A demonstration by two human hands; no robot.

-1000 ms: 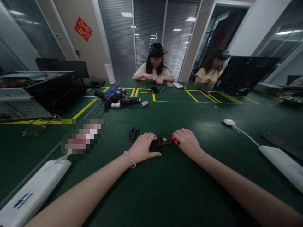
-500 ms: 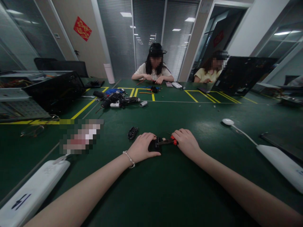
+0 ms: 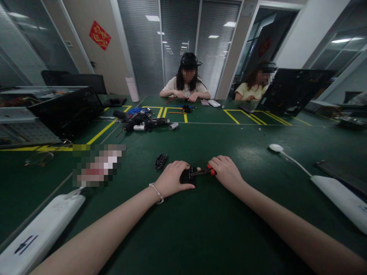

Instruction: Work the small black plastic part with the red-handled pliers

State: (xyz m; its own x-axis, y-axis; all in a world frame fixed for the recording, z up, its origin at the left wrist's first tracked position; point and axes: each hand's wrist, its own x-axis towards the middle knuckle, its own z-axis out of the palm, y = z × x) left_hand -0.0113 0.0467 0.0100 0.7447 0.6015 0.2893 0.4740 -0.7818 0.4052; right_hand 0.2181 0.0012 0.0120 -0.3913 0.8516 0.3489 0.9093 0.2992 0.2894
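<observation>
My left hand (image 3: 172,177) is closed round a small flat black part (image 3: 186,176), thumb at its near edge and fingers at its far side. From the right, my right hand (image 3: 227,169) grips a pair of pliers (image 3: 204,172) by their red handles. The dark jaws point left and reach the right edge of the black part; whether they pinch anything there is too small to tell. Just beyond my left hand lies a black ridged plastic piece (image 3: 161,161) on the green tabletop (image 3: 183,229).
White power banks or boxes lie at left (image 3: 43,229) and right (image 3: 338,198), the right one corded to a white disc (image 3: 276,147). A drill (image 3: 132,123) lies among cables farther back. Dark panels (image 3: 69,112) stand at both sides. Two people sit across the table.
</observation>
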